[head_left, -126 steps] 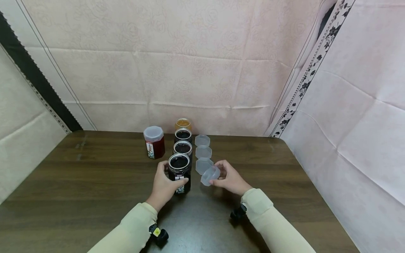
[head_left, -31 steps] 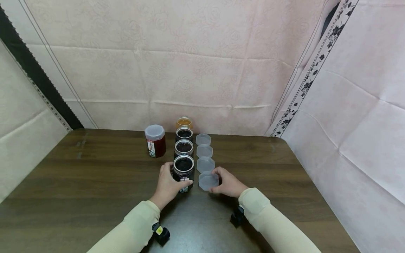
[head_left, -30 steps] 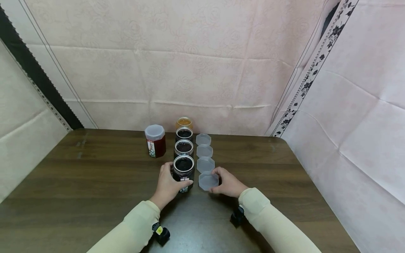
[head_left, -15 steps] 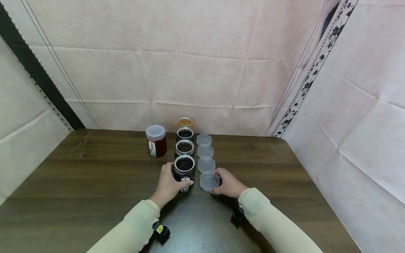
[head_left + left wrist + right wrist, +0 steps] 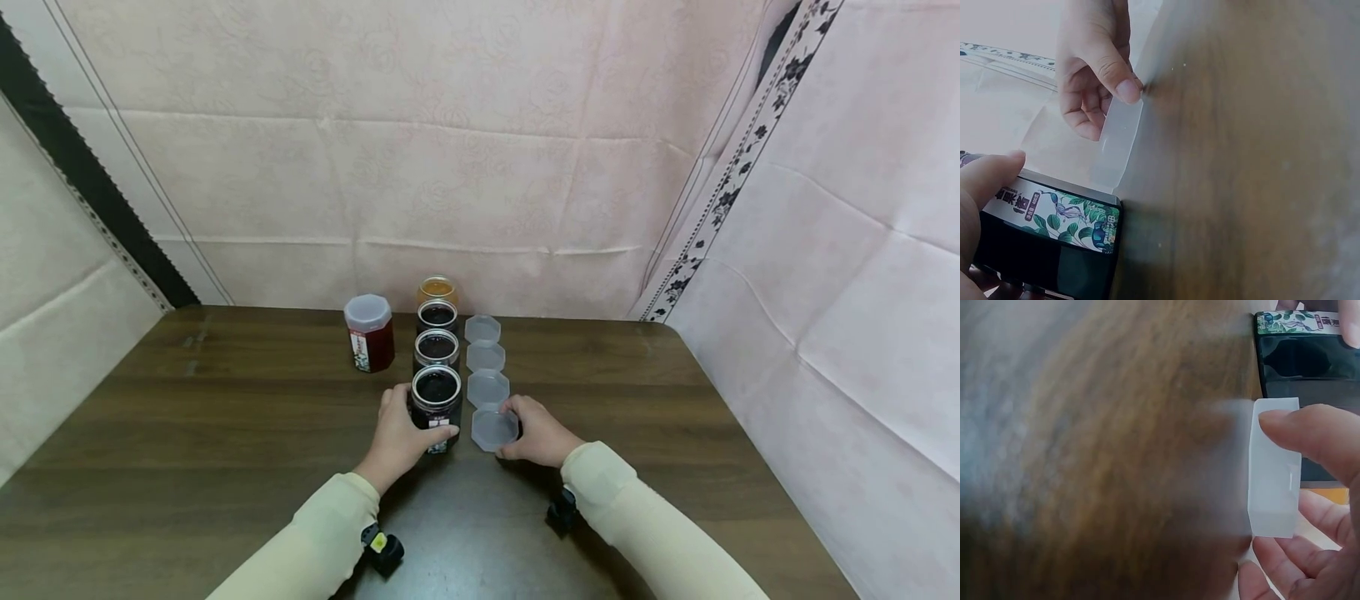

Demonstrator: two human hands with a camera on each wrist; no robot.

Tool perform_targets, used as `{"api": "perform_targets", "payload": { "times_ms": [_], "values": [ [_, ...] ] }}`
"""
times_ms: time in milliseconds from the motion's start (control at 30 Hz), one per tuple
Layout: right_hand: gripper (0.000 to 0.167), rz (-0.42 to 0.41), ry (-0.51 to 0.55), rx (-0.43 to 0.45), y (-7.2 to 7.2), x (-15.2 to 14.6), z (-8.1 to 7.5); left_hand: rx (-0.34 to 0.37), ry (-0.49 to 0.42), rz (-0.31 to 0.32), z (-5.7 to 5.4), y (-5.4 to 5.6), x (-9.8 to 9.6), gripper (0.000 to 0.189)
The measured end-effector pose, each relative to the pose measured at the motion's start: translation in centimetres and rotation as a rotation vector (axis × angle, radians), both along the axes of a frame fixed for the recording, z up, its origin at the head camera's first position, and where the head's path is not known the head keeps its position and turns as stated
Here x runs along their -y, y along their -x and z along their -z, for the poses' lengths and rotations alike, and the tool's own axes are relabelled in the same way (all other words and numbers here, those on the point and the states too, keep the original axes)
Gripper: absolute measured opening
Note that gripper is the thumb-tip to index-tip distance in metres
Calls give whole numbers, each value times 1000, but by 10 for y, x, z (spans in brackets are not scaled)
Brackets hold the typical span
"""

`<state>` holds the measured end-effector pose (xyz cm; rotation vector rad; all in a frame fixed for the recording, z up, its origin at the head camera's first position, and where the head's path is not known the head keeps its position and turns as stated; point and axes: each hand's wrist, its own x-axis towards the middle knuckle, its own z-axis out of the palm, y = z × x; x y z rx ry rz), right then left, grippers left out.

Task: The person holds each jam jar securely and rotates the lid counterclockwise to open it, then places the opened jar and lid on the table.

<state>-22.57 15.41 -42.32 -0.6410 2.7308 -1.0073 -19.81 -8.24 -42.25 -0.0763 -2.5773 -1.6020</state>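
My left hand (image 5: 396,435) grips a dark glass jar (image 5: 437,408) around its side, the thumb across the front. The jar is uncapped, with a silver rim and dark contents; its label (image 5: 1063,215) with green leaves shows in the left wrist view. To its right, my right hand (image 5: 542,435) holds a translucent octagonal plastic lid (image 5: 493,430) by its edge, thumb on the near side and fingers on the far side. This lid lies flat on the table at the near end of a row of similar lids (image 5: 487,389). In the right wrist view its side wall (image 5: 1275,481) faces the camera.
Behind the held jar, two more uncapped dark jars (image 5: 437,347) and an amber one (image 5: 437,289) stand in line. A red-brown jar (image 5: 369,333) with its lid on stands to their left. Beyond the wooden table (image 5: 225,433) hang pale patterned cloths (image 5: 480,167).
Compared with about four seconds ago, the tilted lid in my right hand has come down flat at the row's end. The front jar has shifted slightly right. Over the last second, hardly anything moves.
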Motion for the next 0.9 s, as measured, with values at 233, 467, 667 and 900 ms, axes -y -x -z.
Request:
{"api": "perform_targets", "payload": {
  "times_ms": [233, 467, 667, 900],
  "values": [
    [60, 33, -3, 68, -3, -3, -5, 18, -21, -1, -1, -2, -1, 87],
    [67, 21, 64, 85, -6, -12, -6, 23, -10, 7, -2, -5, 1, 88],
    [69, 31, 82, 74, -6, -17, -6, 42, 1, 39, -5, -9, 9, 88],
    [71, 80, 129, 99, -8, -18, -17, 11, -10, 68, -10, -14, 22, 86]
  ]
}}
